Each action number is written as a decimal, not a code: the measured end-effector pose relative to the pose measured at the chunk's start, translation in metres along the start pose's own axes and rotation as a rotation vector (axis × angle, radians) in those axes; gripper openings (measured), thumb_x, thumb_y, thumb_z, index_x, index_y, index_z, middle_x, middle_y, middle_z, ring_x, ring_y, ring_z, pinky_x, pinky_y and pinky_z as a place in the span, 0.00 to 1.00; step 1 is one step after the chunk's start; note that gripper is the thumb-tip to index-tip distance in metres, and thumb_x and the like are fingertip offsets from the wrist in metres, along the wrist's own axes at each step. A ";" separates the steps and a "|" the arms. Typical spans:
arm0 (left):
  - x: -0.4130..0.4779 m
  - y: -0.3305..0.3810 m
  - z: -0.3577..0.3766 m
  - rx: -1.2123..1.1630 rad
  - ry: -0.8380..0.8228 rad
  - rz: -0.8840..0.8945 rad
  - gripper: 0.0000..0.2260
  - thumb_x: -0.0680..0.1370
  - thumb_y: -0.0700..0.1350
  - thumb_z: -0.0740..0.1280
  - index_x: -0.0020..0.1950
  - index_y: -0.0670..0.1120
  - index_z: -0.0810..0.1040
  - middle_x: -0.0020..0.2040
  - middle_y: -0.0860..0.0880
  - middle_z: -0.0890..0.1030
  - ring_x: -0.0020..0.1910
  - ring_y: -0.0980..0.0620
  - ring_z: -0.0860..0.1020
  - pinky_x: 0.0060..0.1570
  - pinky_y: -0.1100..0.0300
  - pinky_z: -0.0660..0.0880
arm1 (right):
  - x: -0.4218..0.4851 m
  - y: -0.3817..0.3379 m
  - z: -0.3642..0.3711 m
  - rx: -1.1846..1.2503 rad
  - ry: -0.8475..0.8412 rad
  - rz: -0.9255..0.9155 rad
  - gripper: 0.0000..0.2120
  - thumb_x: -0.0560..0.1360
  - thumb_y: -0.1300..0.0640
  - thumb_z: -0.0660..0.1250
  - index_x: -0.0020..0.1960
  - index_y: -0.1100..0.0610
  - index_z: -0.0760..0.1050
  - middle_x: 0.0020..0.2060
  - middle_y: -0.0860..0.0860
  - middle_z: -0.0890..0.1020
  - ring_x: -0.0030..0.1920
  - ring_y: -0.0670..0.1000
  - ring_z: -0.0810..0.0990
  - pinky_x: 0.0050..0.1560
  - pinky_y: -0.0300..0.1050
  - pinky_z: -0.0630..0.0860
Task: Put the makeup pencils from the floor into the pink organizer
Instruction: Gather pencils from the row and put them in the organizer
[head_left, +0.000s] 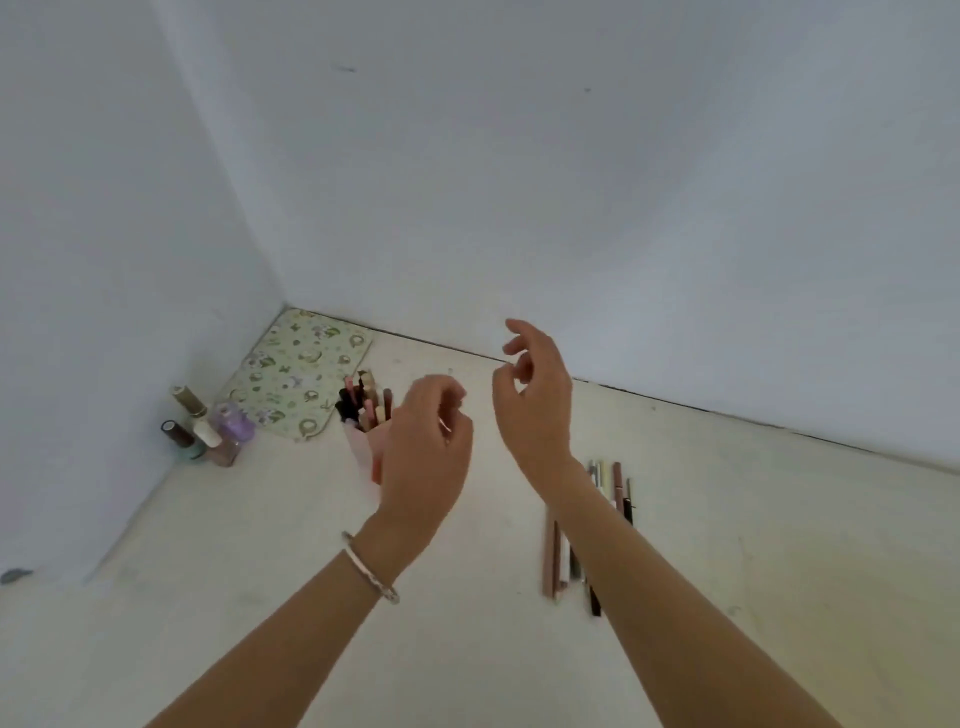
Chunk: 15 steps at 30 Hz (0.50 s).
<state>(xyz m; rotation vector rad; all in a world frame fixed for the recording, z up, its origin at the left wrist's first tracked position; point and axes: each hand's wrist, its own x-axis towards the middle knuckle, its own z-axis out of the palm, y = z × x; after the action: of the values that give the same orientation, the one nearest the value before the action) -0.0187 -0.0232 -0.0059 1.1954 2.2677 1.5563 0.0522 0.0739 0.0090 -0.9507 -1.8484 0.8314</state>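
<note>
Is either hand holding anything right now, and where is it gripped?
The right hand holds nothing, fingers loosely curled. The left hand, by the pink organizer, is curled and blurred; I cannot tell if it pinches anything.

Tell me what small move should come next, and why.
Probably lower the right hand to the floor pencils and pinch one: it hangs raised and empty, several pencils lie beneath its forearm, and the pink organizer stands left of them.
</note>
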 end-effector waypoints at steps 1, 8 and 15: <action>-0.011 0.004 0.021 0.047 -0.140 -0.073 0.09 0.74 0.41 0.63 0.50 0.56 0.72 0.43 0.60 0.76 0.41 0.59 0.77 0.41 0.66 0.75 | 0.006 0.005 -0.015 0.017 0.034 0.068 0.20 0.72 0.67 0.61 0.61 0.53 0.75 0.46 0.48 0.78 0.36 0.43 0.71 0.40 0.30 0.69; -0.063 -0.003 0.116 0.356 -0.650 -0.407 0.10 0.81 0.49 0.60 0.57 0.45 0.73 0.51 0.46 0.81 0.50 0.45 0.80 0.51 0.52 0.78 | -0.003 0.056 -0.089 0.003 0.114 0.333 0.14 0.75 0.67 0.60 0.51 0.51 0.77 0.41 0.45 0.81 0.31 0.42 0.72 0.37 0.36 0.72; -0.073 -0.008 0.141 0.490 -0.641 -0.423 0.06 0.80 0.42 0.59 0.56 0.44 0.70 0.52 0.45 0.79 0.49 0.45 0.79 0.42 0.57 0.71 | -0.029 0.091 -0.110 -0.018 0.088 0.405 0.14 0.76 0.68 0.60 0.51 0.52 0.78 0.40 0.43 0.80 0.29 0.38 0.73 0.34 0.27 0.70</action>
<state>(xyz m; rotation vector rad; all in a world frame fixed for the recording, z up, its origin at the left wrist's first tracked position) 0.0992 0.0281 -0.0987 1.0046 2.2695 0.3931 0.1858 0.1104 -0.0343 -1.3776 -1.6131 0.9950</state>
